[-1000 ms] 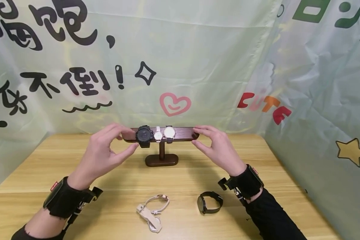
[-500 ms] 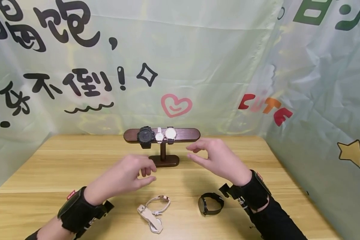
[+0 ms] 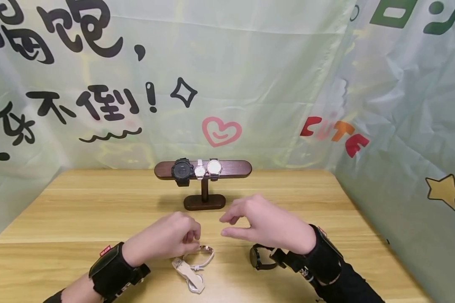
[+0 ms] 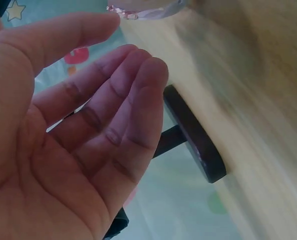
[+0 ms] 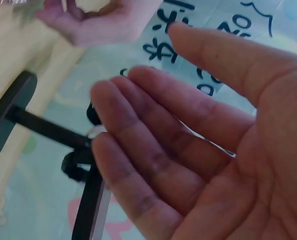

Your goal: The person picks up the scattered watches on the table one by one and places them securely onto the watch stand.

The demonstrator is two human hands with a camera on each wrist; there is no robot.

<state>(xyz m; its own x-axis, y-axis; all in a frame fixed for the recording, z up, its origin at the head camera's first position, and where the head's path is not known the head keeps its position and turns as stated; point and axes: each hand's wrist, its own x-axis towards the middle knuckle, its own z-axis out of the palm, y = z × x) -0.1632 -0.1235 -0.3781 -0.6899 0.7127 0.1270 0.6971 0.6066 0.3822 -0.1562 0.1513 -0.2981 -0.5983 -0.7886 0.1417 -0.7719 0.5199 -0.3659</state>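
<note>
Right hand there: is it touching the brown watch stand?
Apart: the head view shows bare tabletop between the right hand and the brown watch stand.

We are seeing dark reddish-brown on the stand [image 3: 232, 169], black on its bulky watch [image 3: 181, 170], white on its small watch [image 3: 199, 171], and a pale face on its third watch [image 3: 214, 167]. We are noting a white-and-beige band [image 3: 189, 274] with rose-gold glints and a black round watch [image 3: 254, 257]. We are finding yellowish grain on the table [image 3: 98, 202], and black characters [image 3: 41, 95], a pink heart [image 3: 220, 136] and a gold star [image 3: 445, 191] on pale green cloth [image 3: 265, 84].
</note>
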